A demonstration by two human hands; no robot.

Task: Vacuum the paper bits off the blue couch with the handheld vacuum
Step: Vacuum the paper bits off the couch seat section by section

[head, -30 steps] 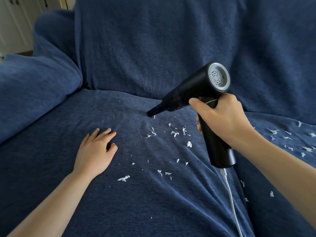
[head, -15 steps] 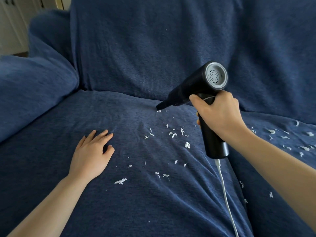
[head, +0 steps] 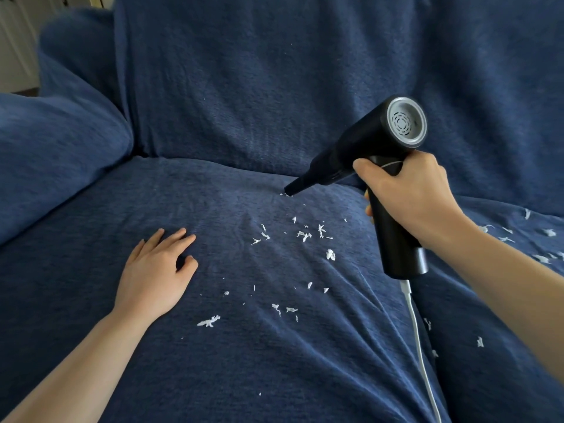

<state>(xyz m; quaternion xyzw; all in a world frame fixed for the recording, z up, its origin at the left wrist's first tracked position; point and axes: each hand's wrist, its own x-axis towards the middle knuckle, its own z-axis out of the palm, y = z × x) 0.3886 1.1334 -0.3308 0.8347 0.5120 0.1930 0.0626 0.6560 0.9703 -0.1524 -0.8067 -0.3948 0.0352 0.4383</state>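
Handheld vacuum (head: pixel 370 148), matte black with silver rear vent, right hand (head: pixel 409 193) grip wrapped around its handle.

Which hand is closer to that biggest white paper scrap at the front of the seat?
Left. The left hand rests flat just up-left of the scrap; the right hand is far off, gripping the vacuum.

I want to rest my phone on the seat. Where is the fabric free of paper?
Bare: the seat between the armrest and the left hand. Crowded: paper bits from that hand to the vacuum, more right of the cord.
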